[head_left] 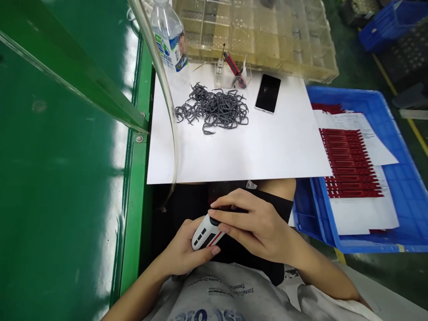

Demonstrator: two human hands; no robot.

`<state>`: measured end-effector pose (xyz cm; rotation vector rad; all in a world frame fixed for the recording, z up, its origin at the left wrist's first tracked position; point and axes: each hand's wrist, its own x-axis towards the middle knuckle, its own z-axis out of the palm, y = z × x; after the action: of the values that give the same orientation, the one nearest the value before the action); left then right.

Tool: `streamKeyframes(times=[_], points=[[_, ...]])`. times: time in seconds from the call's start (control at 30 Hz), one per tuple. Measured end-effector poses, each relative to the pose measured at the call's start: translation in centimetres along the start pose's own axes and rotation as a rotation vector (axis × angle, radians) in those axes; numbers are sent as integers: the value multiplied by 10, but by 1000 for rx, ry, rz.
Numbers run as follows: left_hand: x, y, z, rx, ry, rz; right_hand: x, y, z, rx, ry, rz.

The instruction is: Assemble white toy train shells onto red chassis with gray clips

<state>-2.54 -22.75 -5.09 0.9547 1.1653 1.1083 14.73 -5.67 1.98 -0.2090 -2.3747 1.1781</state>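
In front of my body, above my lap, is a white hand-sized device (202,233) with a black end, a red stripe and small dark slots on its side. My left hand (182,247) is closed round its white body, the thumb along the near side. My right hand (259,225) reaches over from the right, its bent fingers gripping the black end. The part beneath my right fingers is hidden. Beyond my hands, a pile of dark grey bent rubber-like strips (222,108) lies on a white board (267,147).
A phone (268,93), a small clear tool holder (232,80), a plastic bottle (170,44) and a compartment box (261,40) stand farther back. At right, a blue crate (413,196) holds red parts (349,162) on paper. A clear tube (163,84) hangs by the green frame (133,214).
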Motion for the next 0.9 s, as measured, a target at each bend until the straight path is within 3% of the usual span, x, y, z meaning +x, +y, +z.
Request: streamKeyframes(times=[0.23,0.4,0.7,0.9], points=[[-5,2,5,21,-27,-19,-18,-23,-2,-389,-54,-103],[-7,0,9,120,-78,24,-30,-37,-11,-522,-83,-112],[-2,16,21,263,-155,27,-55,-38,-17,-462,-32,-116],[-8,21,28,404,-143,88,-72,-40,-10,-267,60,-80]])
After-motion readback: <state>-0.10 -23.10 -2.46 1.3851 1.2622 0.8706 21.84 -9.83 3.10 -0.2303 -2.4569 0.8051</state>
